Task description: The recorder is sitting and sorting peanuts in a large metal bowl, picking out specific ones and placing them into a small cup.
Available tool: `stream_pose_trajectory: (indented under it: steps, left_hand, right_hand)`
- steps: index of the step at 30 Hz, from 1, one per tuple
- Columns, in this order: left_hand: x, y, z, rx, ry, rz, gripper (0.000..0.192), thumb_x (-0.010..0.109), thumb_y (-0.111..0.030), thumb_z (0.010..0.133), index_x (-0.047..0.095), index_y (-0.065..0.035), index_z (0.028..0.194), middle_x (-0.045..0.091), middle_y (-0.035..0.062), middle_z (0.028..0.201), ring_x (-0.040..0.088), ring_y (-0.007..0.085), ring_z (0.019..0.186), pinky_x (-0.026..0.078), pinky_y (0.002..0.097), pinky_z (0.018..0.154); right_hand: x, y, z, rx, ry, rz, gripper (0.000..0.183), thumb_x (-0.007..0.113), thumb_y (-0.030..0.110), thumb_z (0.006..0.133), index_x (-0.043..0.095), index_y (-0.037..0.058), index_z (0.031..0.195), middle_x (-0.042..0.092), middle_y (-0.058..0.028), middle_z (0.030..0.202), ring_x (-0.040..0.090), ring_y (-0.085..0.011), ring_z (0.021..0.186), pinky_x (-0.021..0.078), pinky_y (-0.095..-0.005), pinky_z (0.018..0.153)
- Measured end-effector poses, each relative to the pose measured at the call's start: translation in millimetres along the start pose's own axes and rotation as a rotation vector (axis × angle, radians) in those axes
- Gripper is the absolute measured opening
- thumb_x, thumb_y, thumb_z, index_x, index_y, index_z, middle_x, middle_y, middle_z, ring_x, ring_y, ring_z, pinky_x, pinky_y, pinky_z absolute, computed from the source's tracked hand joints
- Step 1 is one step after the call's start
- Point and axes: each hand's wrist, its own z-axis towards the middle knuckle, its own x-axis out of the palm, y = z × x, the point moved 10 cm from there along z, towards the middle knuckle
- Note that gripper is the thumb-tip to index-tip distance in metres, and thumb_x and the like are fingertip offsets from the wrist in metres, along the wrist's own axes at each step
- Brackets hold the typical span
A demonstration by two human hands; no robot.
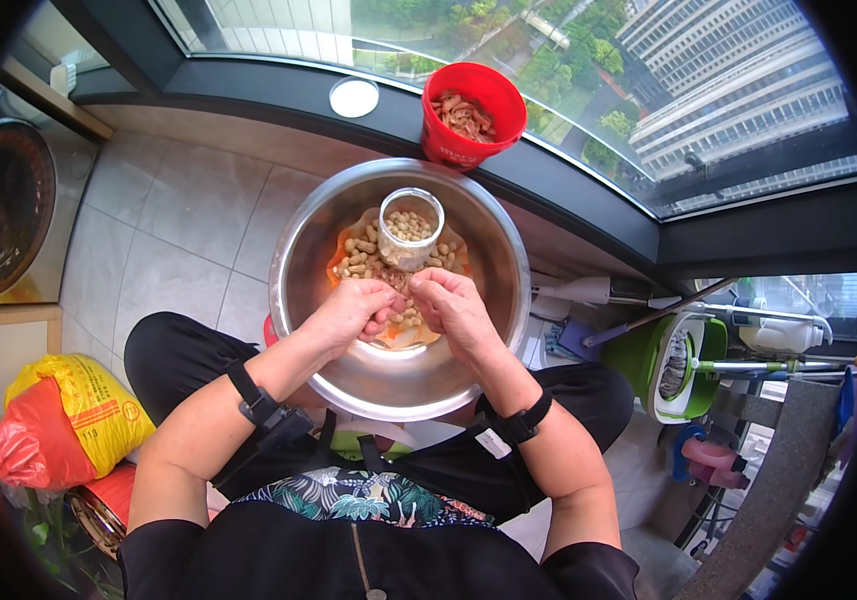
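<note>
My left hand [359, 311] and my right hand [446, 301] meet over a wide steel basin [368, 390], thumbs and forefingers pinched close together. Whatever may be between the fingertips is too small and covered to make out. Under and behind the fingers, unshelled peanuts [357, 251] lie on an orange patterned liner or dish [340, 262] in the basin. Among them stands an open clear jar [407, 257], partly filled with shelled peanuts [407, 225]. Some reddish bits [392, 278], perhaps skins or shell pieces, lie just in front of the jar.
On the dark window ledge [263, 88] stand a red bucket [452, 150] holding peanut shells [466, 120] and a round white lid [354, 97]. A green mop bucket [710, 375] is at right. Yellow and red bags [91, 405] lie at left, below a front-loading washing machine [72, 202].
</note>
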Motion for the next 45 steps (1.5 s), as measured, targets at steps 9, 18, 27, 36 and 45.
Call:
stream_pose_trajectory:
  steps: [9,18,27,36,45]
  left_hand:
    - [3,-13,-4,0.049,-0.005,-0.200,0.016,0.044,-0.016,0.094,0.054,-0.0033,0.095,0.037,-0.0070,0.061,0.029,0.0024,0.048,0.023,0.0172,0.042]
    - [8,-28,-8,0.154,-0.018,-0.198,0.020,0.042,-0.016,0.094,0.049,-0.0071,0.111,0.037,-0.0075,0.063,0.028,0.0005,0.049,0.023,0.0154,0.042]
    - [6,-33,-9,0.231,-0.064,-0.164,0.024,0.041,-0.013,0.093,0.051,-0.0057,0.115,0.041,-0.0072,0.065,0.032,0.0001,0.049,0.024,0.0154,0.043]
    - [8,-65,-20,0.549,-0.107,0.231,0.021,0.047,-0.015,0.092,0.052,-0.0070,0.112,0.036,-0.0086,0.058,0.028,-0.0001,0.045,0.021,0.0166,0.039]
    - [-43,-2,0,0.155,-0.300,-0.308,0.012,0.048,-0.013,0.089,0.050,-0.0053,0.098,0.051,0.0027,0.072,0.047,0.0078,0.054,0.039,0.0203,0.045]
  right_hand:
    - [0,-7,4,-0.030,-0.016,-0.050,0.014,0.056,0.019,0.090,0.062,0.0059,0.090,0.046,0.0079,0.060,0.033,-0.0001,0.046,0.0218,-0.0159,0.041]
    - [11,-6,1,-0.197,-0.078,-0.125,0.013,0.059,0.010,0.087,0.061,0.0004,0.095,0.056,0.0029,0.074,0.050,-0.0030,0.068,0.0410,-0.0181,0.061]
    - [11,-1,1,-0.272,-0.106,-0.191,0.011,0.063,0.011,0.085,0.062,0.0010,0.091,0.059,0.0026,0.075,0.050,-0.0025,0.066,0.0405,-0.0176,0.058]
    - [8,-10,2,-0.059,-0.059,0.143,0.011,0.055,0.013,0.087,0.059,0.0024,0.086,0.059,-0.0028,0.072,0.049,-0.0056,0.057,0.0352,-0.0157,0.045]
    - [5,-38,5,0.236,0.013,0.376,0.042,0.034,0.030,0.099,0.056,-0.0047,0.109,0.064,-0.0095,0.090,0.061,-0.0147,0.078,0.0473,-0.0245,0.063]
